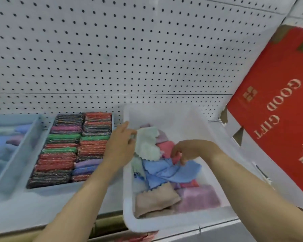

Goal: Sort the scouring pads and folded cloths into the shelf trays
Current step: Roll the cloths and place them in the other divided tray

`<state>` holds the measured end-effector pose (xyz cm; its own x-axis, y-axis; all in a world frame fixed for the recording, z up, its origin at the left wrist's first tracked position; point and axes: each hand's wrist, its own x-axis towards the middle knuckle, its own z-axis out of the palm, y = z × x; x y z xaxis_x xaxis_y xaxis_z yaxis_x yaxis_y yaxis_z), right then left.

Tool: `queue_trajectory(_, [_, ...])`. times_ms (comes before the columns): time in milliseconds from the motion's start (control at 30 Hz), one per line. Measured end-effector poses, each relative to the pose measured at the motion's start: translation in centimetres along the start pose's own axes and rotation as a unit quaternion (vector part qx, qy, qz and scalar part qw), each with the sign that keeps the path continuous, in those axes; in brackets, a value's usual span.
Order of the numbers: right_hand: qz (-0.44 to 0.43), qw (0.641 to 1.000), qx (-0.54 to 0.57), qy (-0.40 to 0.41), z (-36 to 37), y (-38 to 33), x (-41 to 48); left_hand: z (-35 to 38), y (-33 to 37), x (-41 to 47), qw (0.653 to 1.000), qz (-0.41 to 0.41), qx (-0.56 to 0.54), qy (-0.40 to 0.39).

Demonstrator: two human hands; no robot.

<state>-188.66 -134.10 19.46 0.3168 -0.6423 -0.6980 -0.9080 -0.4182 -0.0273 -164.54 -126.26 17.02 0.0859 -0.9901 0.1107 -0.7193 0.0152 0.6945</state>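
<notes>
Three trays (164,222), two hands (119,145), one box (278,119)

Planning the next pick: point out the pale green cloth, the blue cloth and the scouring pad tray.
pale green cloth (147,144): head view, middle of its face.
blue cloth (171,173): head view, its crumpled middle.
scouring pad tray (49,189): head view, its near rim.

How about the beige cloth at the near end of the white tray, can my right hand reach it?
Probably yes: the beige cloth lies mostly uncovered, nearer than the right hand, though that hand grips a blue cloth.
</notes>
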Motion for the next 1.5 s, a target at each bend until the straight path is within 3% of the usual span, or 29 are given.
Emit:
queue_trajectory(267, [0.019, 0.996, -0.081, 0.023, 1.9, 1.0, 2.3, -0.6, 0.9, -0.5, 0.999, 0.003, 0.041, 0.011])
queue_trajectory(500, [-0.019, 0.992, 0.023, 0.12, -1.0, 1.4, -1.9, -1.5, 1.7, -0.2, 0.993, 0.001, 0.109, -0.032])
queue_trajectory(633, [-0.101, 0.964, 0.082, 0.231, -5.1, -0.6, -6.7, -3.6, 6.0, -0.1, 0.992, 0.019, -0.078, -0.103])
queue_trajectory(700, [-0.148, 0.936, 0.118, 0.295, -6.9, -2.2, -9.0, -4.4, 8.6, 0.3, 0.978, 0.033, -0.143, -0.146])
queue_trajectory(767, [-0.185, 0.895, 0.182, 0.363, -8.2, -3.6, -10.7, -4.8, 10.3, 1.2, 0.97, 0.06, -0.19, -0.137])
queue_trajectory(900, [-0.248, 0.749, 0.42, 0.449, -9.6, -5.1, -12.0, -7.2, 12.2, 2.3, 0.953, 0.058, -0.296, -0.023])
queue_trajectory(1067, [-0.247, 0.6, 0.676, 0.349, -10.5, -6.2, -11.1, -9.8, 12.5, 3.1, 0.915, 0.023, -0.403, 0.016])
queue_trajectory(1167, [-0.245, 0.559, 0.707, 0.357, -11.2, -6.7, -10.5, -11.0, 12.1, 3.5, 0.91, 0.025, -0.413, 0.03])
queue_trajectory(1200, [-0.237, 0.559, 0.699, 0.378, -11.5, -6.9, -10.2, -11.3, 12.1, 3.8, 0.907, 0.024, -0.418, 0.038])
queue_trajectory(1267, [-0.164, 0.591, 0.619, 0.491, -12.2, -7.7, -9.9, -11.9, 12.2, 4.3, 0.905, 0.021, -0.423, 0.051])
queue_trajectory(1333, [-0.119, 0.591, 0.537, 0.59, -12.8, -8.8, -10.0, -12.2, 12.4, 4.8, 0.906, 0.021, -0.419, 0.055])
queue_trajectory(1367, [-0.147, 0.59, 0.528, 0.593, -13.0, -9.5, -10.3, -12.3, 12.5, 4.9, 0.908, 0.022, -0.415, 0.057])
queue_trajectory(1500, [-0.229, 0.657, 0.508, 0.509, -13.1, -11.0, -10.0, -12.9, 12.7, 5.6, 0.888, -0.018, -0.457, 0.043])
